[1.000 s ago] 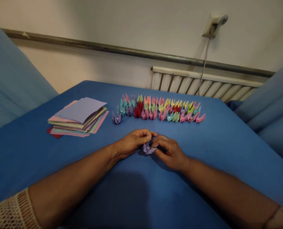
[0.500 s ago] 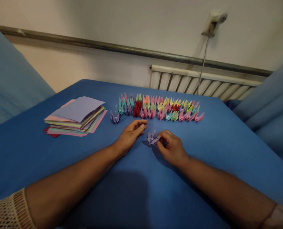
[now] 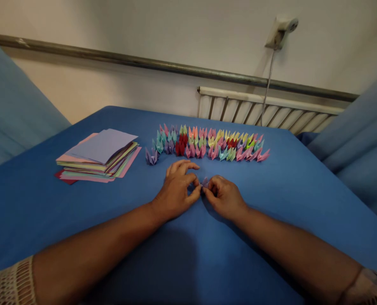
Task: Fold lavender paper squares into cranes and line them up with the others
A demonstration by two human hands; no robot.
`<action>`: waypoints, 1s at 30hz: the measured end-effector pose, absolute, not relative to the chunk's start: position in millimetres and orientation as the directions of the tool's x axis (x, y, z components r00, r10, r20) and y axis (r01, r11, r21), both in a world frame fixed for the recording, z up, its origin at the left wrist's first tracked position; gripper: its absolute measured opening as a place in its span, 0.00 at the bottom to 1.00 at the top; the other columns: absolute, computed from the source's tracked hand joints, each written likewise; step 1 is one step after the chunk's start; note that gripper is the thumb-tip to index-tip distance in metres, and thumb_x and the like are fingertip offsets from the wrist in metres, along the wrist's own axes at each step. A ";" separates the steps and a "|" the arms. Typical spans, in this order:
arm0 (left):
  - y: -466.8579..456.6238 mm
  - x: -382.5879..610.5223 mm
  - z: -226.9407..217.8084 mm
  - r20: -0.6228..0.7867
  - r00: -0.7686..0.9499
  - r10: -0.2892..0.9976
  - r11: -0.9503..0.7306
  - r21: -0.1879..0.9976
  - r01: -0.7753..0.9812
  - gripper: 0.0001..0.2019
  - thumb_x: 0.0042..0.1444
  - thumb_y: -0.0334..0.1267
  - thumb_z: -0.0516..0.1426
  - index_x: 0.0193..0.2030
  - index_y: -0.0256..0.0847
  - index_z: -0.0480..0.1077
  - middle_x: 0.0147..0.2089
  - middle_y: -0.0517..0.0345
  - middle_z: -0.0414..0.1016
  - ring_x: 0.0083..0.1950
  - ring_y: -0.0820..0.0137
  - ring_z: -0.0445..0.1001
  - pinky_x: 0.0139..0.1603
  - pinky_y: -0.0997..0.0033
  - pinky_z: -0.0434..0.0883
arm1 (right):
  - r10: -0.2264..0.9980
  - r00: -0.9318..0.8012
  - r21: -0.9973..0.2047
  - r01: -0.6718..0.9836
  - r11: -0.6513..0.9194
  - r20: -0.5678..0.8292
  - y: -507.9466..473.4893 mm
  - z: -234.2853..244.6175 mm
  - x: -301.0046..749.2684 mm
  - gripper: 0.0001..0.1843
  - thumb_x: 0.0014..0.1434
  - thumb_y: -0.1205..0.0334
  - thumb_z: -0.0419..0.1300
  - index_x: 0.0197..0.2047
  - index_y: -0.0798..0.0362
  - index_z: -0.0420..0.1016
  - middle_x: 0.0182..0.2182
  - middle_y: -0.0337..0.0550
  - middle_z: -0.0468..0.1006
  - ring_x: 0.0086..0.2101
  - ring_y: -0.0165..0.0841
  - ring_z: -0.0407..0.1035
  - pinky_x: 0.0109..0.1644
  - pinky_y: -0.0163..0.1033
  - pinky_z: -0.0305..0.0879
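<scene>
A small purple origami crane [image 3: 205,182] is pinched between my two hands, just above the blue cloth, and fingers cover most of it. My left hand [image 3: 178,188] grips its left side with thumb and index finger, the other fingers stretched forward. Thumb and fingertips of my right hand [image 3: 224,195] are closed on its right side. Beyond my hands stand rows of folded paper cranes [image 3: 201,150] in pink, red, yellow, green, teal and purple. One purple crane [image 3: 152,156] sits at the near left end of the rows.
To the left lies an uneven stack of coloured paper sheets [image 3: 104,146], lavender on top. A blue cloth [image 3: 137,262] covers the table. Behind it are a pipe [image 3: 143,61], a radiator [image 3: 239,106] and a socket with a cord [image 3: 277,36]. Blue curtains [image 3: 10,106] hang at both sides.
My left hand has moved right and closed its thumb and index finger on the purple crane. My right hand keeps its hold, almost in place. The view has shifted slightly.
</scene>
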State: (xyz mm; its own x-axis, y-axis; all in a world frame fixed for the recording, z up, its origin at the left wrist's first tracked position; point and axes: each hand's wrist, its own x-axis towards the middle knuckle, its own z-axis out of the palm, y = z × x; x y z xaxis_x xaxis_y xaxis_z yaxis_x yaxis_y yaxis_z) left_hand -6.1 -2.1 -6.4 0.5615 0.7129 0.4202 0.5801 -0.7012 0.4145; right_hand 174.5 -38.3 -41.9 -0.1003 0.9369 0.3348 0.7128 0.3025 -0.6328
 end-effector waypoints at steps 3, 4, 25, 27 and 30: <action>-0.5 -8.3 -6.6 0.415 0.579 0.702 -0.712 0.405 0.573 0.02 0.51 0.32 0.58 0.29 0.41 0.70 0.56 0.52 0.70 0.62 0.53 0.60 0.62 0.50 0.58 | 0.948 -0.080 -0.635 0.725 0.267 0.308 -36.9 -41.7 175.2 0.10 0.58 0.64 0.58 0.27 0.51 0.62 0.23 0.35 0.67 0.25 0.29 0.62 0.30 0.35 0.55; -0.3 -8.8 -6.2 0.410 0.583 0.701 -0.713 0.400 0.576 0.02 0.50 0.31 0.58 0.29 0.41 0.70 0.56 0.52 0.70 0.62 0.53 0.60 0.62 0.49 0.58 | 0.950 -0.075 -0.636 0.726 0.259 0.302 -36.5 -41.5 175.5 0.10 0.58 0.64 0.58 0.26 0.51 0.63 0.23 0.35 0.67 0.25 0.29 0.62 0.30 0.35 0.55; 23.1 -16.6 -8.1 0.237 0.537 0.810 -0.528 0.695 0.489 0.09 0.48 0.39 0.63 0.36 0.42 0.71 0.52 0.50 0.74 0.56 0.57 0.68 0.61 0.51 0.60 | 0.942 -0.090 -0.696 0.652 0.300 0.322 -33.4 -45.7 178.1 0.06 0.57 0.65 0.59 0.28 0.51 0.66 0.25 0.36 0.69 0.25 0.28 0.62 0.30 0.34 0.58; 27.0 -15.9 -15.5 0.190 0.595 0.781 -0.537 0.691 0.485 0.09 0.48 0.41 0.64 0.35 0.42 0.72 0.51 0.51 0.75 0.56 0.57 0.68 0.61 0.52 0.60 | 0.945 -0.094 -0.699 0.650 0.297 0.314 -33.3 -45.8 178.0 0.07 0.57 0.65 0.58 0.28 0.51 0.66 0.25 0.36 0.69 0.25 0.28 0.62 0.29 0.34 0.58; 28.6 -14.6 -23.2 0.195 0.627 0.754 -0.557 0.697 0.453 0.05 0.50 0.39 0.62 0.33 0.43 0.73 0.49 0.53 0.76 0.55 0.59 0.69 0.60 0.55 0.61 | 0.947 -0.103 -0.703 0.646 0.297 0.305 -33.6 -45.5 177.9 0.08 0.58 0.65 0.58 0.27 0.51 0.66 0.25 0.36 0.69 0.25 0.28 0.63 0.29 0.34 0.58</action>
